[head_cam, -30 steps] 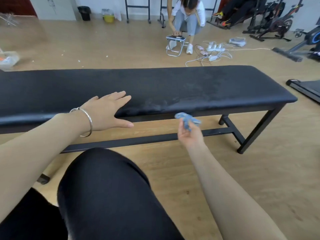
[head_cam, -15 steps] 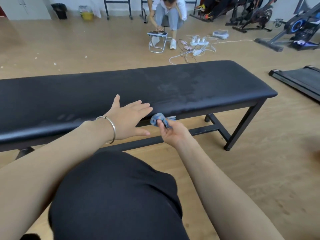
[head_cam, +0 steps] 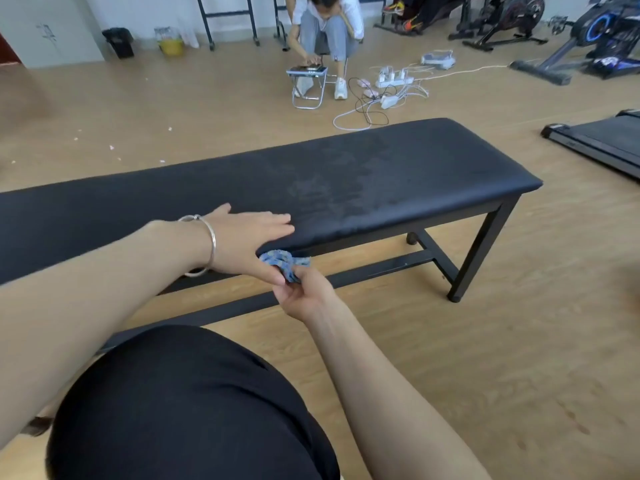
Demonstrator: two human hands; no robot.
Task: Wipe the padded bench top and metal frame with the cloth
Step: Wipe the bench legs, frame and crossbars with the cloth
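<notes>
Since a moment ago, right hand [head_cam: 304, 296] pinching the cloth [head_cam: 282, 265] slid left under the desk [head_cam: 415, 174] edge, meeting the flat, open left hand [head_cam: 249, 237]; rewad it, press firmly.

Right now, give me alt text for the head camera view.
A right hand holds a crumpled blue cloth at the front edge of a black padded bench, while the left hand rests flat on the padding.
</notes>
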